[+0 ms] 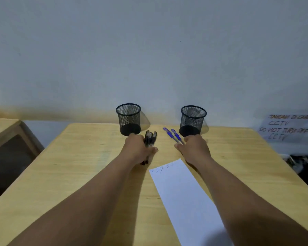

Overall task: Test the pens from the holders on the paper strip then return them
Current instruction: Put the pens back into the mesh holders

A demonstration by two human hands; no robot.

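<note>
Two black mesh holders stand at the back of the wooden table, the left holder (128, 119) and the right holder (192, 121); both look empty. My left hand (138, 148) is shut on a bunch of black pens (150, 137), their caps pointing toward the left holder. My right hand (196, 148) is closed on two blue pens (172, 135), which stick out toward the gap between the holders. A white paper strip (183, 196) lies between my forearms, with faint scribbles at its far end.
The table's (69, 174) left edge drops off beside another wooden piece of furniture (5, 135). A handwritten CCTV notice (288, 128) hangs at the right, with dark clutter below it. The wall stands right behind the holders.
</note>
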